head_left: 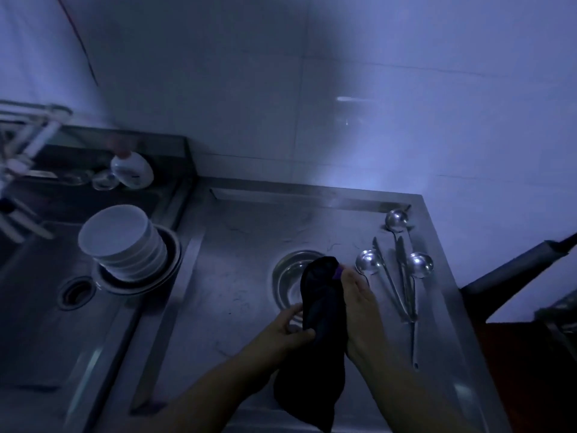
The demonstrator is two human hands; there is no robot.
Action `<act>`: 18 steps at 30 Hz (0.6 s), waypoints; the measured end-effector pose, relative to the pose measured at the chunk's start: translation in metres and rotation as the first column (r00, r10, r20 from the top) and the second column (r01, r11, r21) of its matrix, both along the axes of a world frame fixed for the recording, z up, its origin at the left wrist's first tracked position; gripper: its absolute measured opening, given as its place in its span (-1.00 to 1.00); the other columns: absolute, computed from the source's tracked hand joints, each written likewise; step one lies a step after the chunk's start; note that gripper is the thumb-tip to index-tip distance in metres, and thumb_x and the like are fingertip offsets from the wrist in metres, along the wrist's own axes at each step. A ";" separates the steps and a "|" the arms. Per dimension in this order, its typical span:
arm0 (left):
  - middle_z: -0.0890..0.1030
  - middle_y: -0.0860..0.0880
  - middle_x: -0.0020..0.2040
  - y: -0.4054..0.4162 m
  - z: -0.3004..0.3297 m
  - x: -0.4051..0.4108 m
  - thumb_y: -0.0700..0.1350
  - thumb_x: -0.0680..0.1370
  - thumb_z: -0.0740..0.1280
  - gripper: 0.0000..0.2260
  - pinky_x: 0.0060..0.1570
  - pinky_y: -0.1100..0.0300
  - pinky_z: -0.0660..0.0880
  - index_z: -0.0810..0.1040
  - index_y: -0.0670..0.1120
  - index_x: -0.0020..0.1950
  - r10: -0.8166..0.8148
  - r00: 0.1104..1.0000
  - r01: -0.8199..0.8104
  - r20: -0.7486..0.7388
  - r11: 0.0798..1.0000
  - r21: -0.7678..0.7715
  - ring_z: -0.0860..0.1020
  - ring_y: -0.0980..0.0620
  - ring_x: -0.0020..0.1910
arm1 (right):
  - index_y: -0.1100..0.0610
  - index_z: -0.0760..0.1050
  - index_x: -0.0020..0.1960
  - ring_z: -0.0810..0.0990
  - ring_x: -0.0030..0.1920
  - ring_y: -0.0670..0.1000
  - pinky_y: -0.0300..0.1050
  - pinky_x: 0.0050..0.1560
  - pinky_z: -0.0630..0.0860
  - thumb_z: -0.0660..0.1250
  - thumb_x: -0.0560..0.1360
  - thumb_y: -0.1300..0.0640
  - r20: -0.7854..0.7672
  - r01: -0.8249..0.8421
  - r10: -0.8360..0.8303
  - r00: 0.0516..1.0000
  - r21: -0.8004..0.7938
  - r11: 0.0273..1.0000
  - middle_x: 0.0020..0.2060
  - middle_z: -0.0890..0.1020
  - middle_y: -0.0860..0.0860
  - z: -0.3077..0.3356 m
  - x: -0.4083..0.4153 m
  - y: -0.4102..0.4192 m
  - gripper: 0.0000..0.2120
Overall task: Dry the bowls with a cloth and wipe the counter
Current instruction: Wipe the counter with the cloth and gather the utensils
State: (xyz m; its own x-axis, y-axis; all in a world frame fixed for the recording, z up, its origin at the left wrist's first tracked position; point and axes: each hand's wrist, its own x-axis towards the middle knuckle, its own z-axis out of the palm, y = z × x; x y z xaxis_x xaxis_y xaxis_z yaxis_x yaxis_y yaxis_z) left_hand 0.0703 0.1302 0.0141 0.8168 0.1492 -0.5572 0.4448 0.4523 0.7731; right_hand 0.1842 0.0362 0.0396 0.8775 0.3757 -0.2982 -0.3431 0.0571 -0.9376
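Observation:
A steel bowl (287,276) is held over the steel counter (237,270), tilted toward me. My left hand (292,326) grips its near rim. My right hand (356,295) holds a dark cloth (323,307) that is draped over the bowl's right side and hangs down between my forearms. A stack of white bowls (121,242) stands in steel bowls at the right edge of the sink (46,276) on the left.
Three ladles (367,264) and some knives lie on the counter's right part. A white bottle (132,170) and glass items sit behind the sink. A tap (28,142) reaches in from the left. A dark handle (512,273) slants beside the counter's right edge.

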 end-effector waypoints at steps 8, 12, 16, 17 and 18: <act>0.65 -0.03 -0.17 0.005 -0.010 -0.014 -0.13 0.54 0.32 -0.93 -0.21 0.16 0.55 0.59 -0.03 -0.08 0.263 0.957 -0.152 -0.122 0.813 0.562 0.62 0.05 -0.21 | -0.19 0.49 0.03 0.55 0.00 -0.18 -0.35 -0.11 0.53 0.45 0.41 0.24 0.130 -0.347 0.403 0.906 -0.318 0.882 -0.01 0.57 -0.17 -0.025 0.014 0.005 -0.63; 0.62 0.09 -0.03 0.021 -0.009 -0.025 -0.08 0.59 0.21 -0.81 -0.13 0.25 0.46 0.59 0.08 0.10 0.255 0.953 0.032 -0.164 0.454 0.891 0.56 0.13 -0.11 | -0.03 0.56 -0.15 0.60 -0.17 -0.14 -0.28 -0.21 0.53 0.32 0.45 0.36 0.118 -0.304 0.346 0.931 -0.274 0.912 -0.25 0.64 -0.12 -0.026 0.017 0.009 -0.72; 0.56 0.01 0.06 0.040 0.004 -0.023 -0.16 0.57 0.20 -0.74 0.00 0.13 0.48 0.58 0.06 0.16 0.292 0.953 -0.008 -0.084 0.302 0.953 0.55 0.03 -0.04 | 0.08 0.52 -0.15 0.57 -0.19 -0.08 -0.18 -0.14 0.53 0.23 0.44 0.42 0.180 -0.314 0.361 0.915 -0.246 0.917 -0.23 0.62 -0.01 -0.014 0.025 0.019 -0.75; 0.54 0.02 0.08 0.044 0.007 -0.022 -0.20 0.55 0.22 -0.74 0.00 0.17 0.46 0.59 0.03 0.15 0.298 0.954 -0.053 -0.038 0.290 0.955 0.54 0.05 -0.04 | 0.07 0.52 -0.16 0.56 -0.21 -0.12 -0.24 -0.18 0.52 0.23 0.45 0.41 0.203 -0.320 0.371 0.906 -0.243 0.916 -0.25 0.62 -0.03 -0.009 0.027 0.022 -0.75; 0.51 0.04 0.10 0.048 0.010 -0.020 -0.23 0.53 0.23 -0.74 -0.02 0.21 0.43 0.59 0.00 0.13 0.304 0.953 -0.095 0.007 0.276 0.956 0.52 0.08 -0.04 | 0.06 0.52 -0.17 0.56 -0.25 -0.16 -0.30 -0.22 0.50 0.23 0.45 0.41 0.228 -0.326 0.378 0.897 -0.236 0.915 -0.28 0.61 -0.06 -0.004 0.028 0.024 -0.74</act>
